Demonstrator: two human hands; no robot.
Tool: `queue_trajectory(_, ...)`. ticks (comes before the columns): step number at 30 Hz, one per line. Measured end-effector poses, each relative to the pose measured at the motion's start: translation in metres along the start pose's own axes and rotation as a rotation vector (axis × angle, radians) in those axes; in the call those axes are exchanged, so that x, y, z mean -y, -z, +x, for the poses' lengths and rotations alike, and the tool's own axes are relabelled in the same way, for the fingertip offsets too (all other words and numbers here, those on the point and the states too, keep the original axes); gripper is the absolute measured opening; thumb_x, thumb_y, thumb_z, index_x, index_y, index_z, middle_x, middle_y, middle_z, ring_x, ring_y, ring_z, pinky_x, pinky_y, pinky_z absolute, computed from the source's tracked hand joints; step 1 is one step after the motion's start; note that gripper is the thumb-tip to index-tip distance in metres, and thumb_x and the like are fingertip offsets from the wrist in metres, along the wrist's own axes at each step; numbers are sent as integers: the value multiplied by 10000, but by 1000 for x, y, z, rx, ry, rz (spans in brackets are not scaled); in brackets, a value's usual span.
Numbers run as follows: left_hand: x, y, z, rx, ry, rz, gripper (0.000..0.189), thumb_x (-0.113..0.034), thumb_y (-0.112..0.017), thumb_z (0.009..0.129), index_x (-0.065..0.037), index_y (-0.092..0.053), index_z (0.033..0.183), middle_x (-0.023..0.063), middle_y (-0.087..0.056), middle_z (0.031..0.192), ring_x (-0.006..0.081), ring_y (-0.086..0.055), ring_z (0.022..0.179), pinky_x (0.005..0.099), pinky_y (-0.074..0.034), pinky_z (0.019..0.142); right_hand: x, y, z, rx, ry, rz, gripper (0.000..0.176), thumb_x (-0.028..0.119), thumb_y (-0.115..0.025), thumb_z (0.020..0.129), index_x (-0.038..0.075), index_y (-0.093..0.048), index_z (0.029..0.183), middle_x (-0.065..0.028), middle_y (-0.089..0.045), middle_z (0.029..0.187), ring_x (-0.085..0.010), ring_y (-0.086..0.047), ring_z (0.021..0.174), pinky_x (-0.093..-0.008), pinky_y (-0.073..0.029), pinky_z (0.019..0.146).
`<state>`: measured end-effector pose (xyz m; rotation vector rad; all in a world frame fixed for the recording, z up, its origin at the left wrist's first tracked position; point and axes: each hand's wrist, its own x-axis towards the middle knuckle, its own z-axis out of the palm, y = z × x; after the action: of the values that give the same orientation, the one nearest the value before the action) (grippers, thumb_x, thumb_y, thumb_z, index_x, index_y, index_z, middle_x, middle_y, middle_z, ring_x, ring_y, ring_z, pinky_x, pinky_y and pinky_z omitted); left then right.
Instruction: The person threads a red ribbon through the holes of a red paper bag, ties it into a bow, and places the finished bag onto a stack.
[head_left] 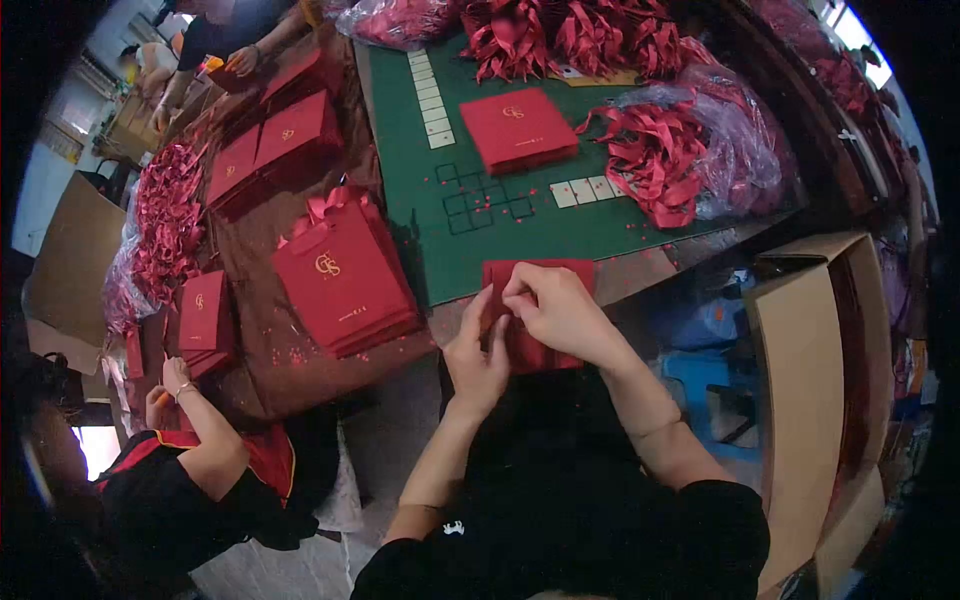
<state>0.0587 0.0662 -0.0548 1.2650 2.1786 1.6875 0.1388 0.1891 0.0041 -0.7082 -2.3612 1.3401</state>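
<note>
A red paper bag (545, 356) lies across my lap at the table's edge. My left hand (474, 358) grips its left side, with the thumb over the front and the fingers partly behind. My right hand (560, 312) is closed in a pinch over the upper part of the bag, close to the left fingertips. Whatever sits between those pinched fingers is hidden. Beyond my hands, a stack of flat red bags with gold lettering (520, 130) rests on the green mat (420, 215). To the left lies a pile of red bags with ribbon handles (345, 275).
Loose red ribbons (655, 160) and plastic-wrapped bundles lie at the mat's right. An open cardboard box (815, 400) stands right of me, near a blue stool (695, 375). A co-worker's hand (175, 378) is by red bags at left; another person stands at the far left.
</note>
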Motion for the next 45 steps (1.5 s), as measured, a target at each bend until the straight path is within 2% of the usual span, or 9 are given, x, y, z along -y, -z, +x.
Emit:
queue_trajectory(4, -7, 2, 3, 26, 42, -6, 409, -1, -615, 852, -24, -542, 1254, 204, -652, 1066, 285, -668, 967, 344, -514, 808, -2, -9, -2, -92, 82, -23, 75, 33, -603, 807, -27, -569, 838, -199, -628, 754, -367, -635, 739, -397, -482, 618)
queue_trajectory(10, -4, -2, 4, -10, -81, 15, 424, 6, -611, 853, -16, -532, 1269, 200, -658, 1052, 273, -678, 921, 346, -528, 769, -3, -24, -7, -235, 128, -187, 58, 28, -596, 801, -3, -551, 822, -184, -631, 794, -371, -630, 773, -433, -505, 657)
queue_trajectory(16, -7, 4, -4, 6, -26, 34, 394, 4, -601, 862, -12, -545, 1251, 203, -644, 1108, 269, -670, 968, 335, -522, 809, 1, -13, -9, -110, 36, 23, 70, 38, -618, 814, -11, -577, 841, -166, -626, 751, -301, -649, 713, -355, -488, 603)
queue_trajectory(23, -13, 12, -9, 120, -74, -14, 436, 72, -586, 833, 14, -531, 1261, 199, -642, 1130, 253, -665, 1002, 325, -517, 850, -7, 9, -15, -10, 480, -227, 126, -18, -584, 780, 27, -488, 847, -135, -555, 717, -348, -570, 704, -429, -454, 609)
queue_trajectory(29, -24, 11, -16, 113, -122, 96, 461, 110, -574, 801, 28, -529, 1252, 205, -655, 1078, 251, -688, 929, 324, -529, 791, -3, 4, -24, -25, 346, -45, 190, 16, -627, 794, 29, -469, 899, -149, -564, 747, -346, -580, 683, -429, -458, 591)
queue_trajectory(34, -17, -1, -15, -5, 327, -405, 420, -14, -608, 898, 30, -494, 1299, 103, -606, 1199, 169, -587, 1074, 280, -478, 894, -11, 13, -10, -70, 376, -230, 192, 128, -688, 805, 46, -535, 886, -114, -612, 808, -298, -551, 754, -393, -454, 662)
queue_trajectory(41, 6, 10, 6, 114, 809, -878, 371, -45, -478, 975, 37, -451, 1335, 74, -584, 1204, 104, -581, 990, 268, -494, 836, -61, -2, 19, 22, 245, 111, 131, 122, -716, 772, 36, -651, 846, -79, -636, 834, -233, -570, 830, -335, -435, 763)
queue_trajectory(42, 12, 11, 7, 191, 700, -821, 380, -107, -522, 964, -56, -488, 1340, 20, -589, 982, 63, -558, 803, 228, -497, 730, -62, -4, 20, 22, 245, 115, 131, 122, -716, 772, 36, -651, 846, -79, -636, 834, -233, -570, 830, -335, -435, 763)
queue_trajectory(45, 13, 21, 10, 301, 584, -265, 394, -70, -595, 905, -80, -547, 1296, 51, -569, 967, 86, -567, 794, 234, -495, 709, -64, -4, 20, 60, 179, 181, 139, 127, -723, 773, 36, -663, 859, -70, -642, 837, -218, -570, 847, -334, -439, 761)
